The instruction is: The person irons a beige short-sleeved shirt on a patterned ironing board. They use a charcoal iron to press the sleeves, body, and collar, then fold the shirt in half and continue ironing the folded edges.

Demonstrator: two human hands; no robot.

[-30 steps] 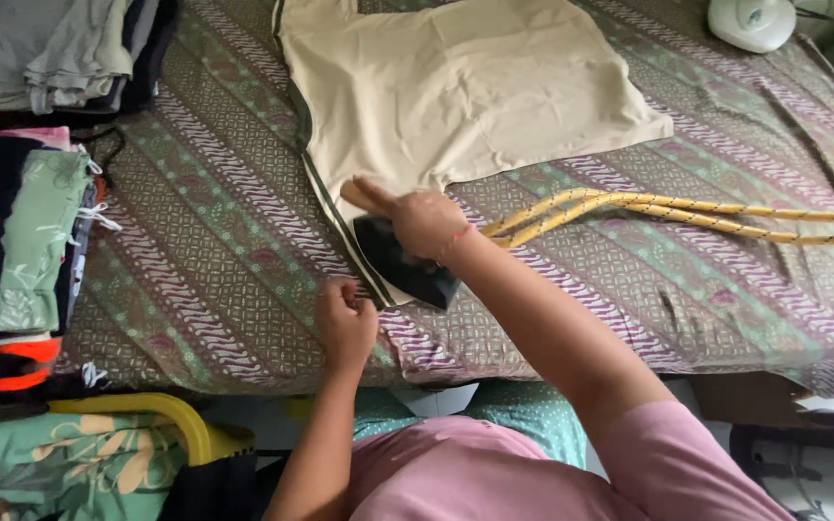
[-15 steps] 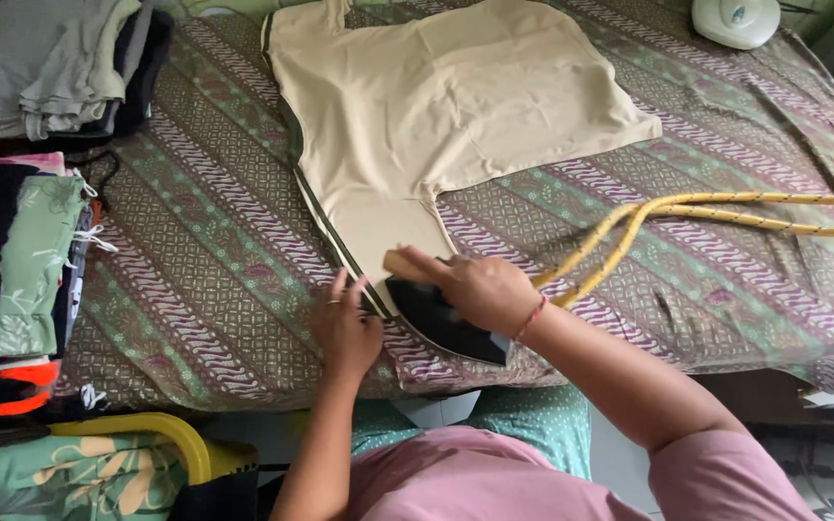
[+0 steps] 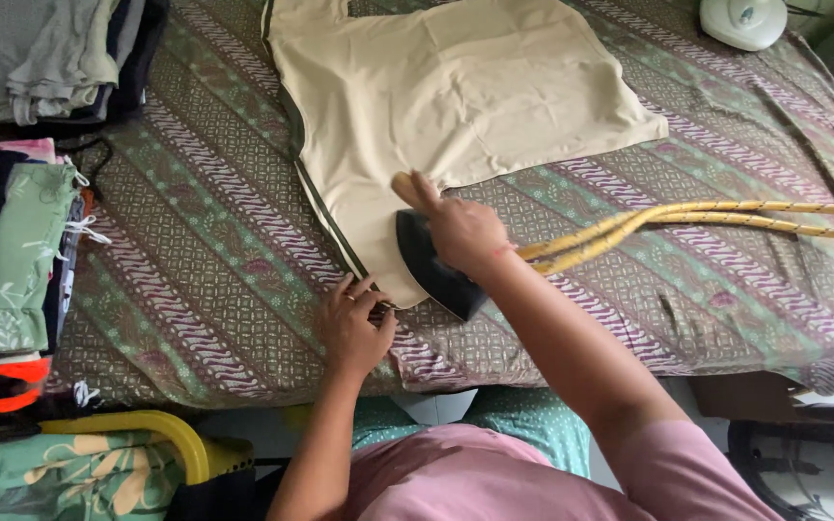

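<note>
A cream garment (image 3: 456, 106) with a dark green trim lies flat on a patterned batik cloth (image 3: 195, 260) covering the surface. My right hand (image 3: 460, 232) is closed around the handle of a black iron (image 3: 431, 270), which rests on the garment's near sleeve. Its yellow braided cord (image 3: 707, 217) trails off to the right. My left hand (image 3: 351, 328) pinches the sleeve's near edge at the trim, just left of the iron.
Folded clothes are stacked at the far left (image 3: 21, 251) and top left (image 3: 41, 53). A white round device (image 3: 743, 19) sits at the top right. A yellow curved handle (image 3: 147, 429) shows at the bottom left.
The iron and my right hand have slid along the sleeve, first toward me, then back up onto it. My left hand stays at the sleeve's edge. The cord shifted with the iron.
</note>
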